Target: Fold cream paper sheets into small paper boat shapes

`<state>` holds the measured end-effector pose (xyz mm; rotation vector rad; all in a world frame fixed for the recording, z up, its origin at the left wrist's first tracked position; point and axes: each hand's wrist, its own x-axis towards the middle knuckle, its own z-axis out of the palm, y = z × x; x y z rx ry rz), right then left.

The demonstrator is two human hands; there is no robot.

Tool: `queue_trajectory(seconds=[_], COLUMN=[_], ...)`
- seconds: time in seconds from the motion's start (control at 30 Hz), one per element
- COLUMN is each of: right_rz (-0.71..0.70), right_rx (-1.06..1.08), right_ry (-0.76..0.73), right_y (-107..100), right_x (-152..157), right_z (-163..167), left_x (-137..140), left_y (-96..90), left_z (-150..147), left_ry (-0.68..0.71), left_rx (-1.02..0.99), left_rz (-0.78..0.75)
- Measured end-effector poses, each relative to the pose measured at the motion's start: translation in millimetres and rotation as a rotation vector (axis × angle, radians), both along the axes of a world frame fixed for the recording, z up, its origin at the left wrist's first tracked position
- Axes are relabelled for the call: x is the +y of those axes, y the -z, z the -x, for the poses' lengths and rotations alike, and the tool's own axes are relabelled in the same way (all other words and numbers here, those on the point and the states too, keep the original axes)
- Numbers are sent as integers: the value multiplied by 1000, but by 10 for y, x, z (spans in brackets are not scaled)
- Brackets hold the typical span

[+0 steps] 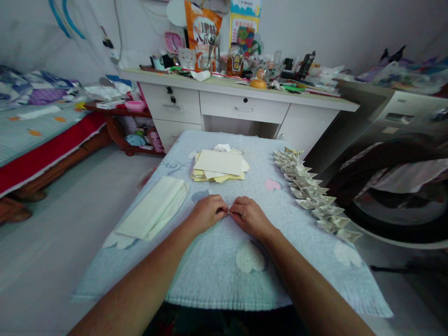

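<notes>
Left grip (210, 211) and right grip (249, 215) pinch a mostly hidden paper (228, 213) on the near side of the pile (219, 162), where uneven pulling might tear it, with bare surface (210, 275) nearer still, though a wide sweep might push the sheets (153, 207) left of the pile or folded pieces (311, 192) right of it over the edges.

Print in view, no word clearly legible
Characters on an orange bag (203, 24), a wall poster (239, 22) and a jar label (237, 61) blur beyond sure reading.
</notes>
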<state>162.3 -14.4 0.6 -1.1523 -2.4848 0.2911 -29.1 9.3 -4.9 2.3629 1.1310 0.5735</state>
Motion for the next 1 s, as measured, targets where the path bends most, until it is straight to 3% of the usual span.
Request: queue_trajectory(seconds=[0.37,1.0], right_rz=[168,164], right_rx=[208,166], right_ry=[115,122], right_y=[-36,-14], right_x=[1,25], right_z=[-57,-65], left_x=[-17,-31], left_y=[-43,-6], left_z=[-9,-40], left_ry=[31,30], left_rx=[23,8], left_rz=[-28,-33])
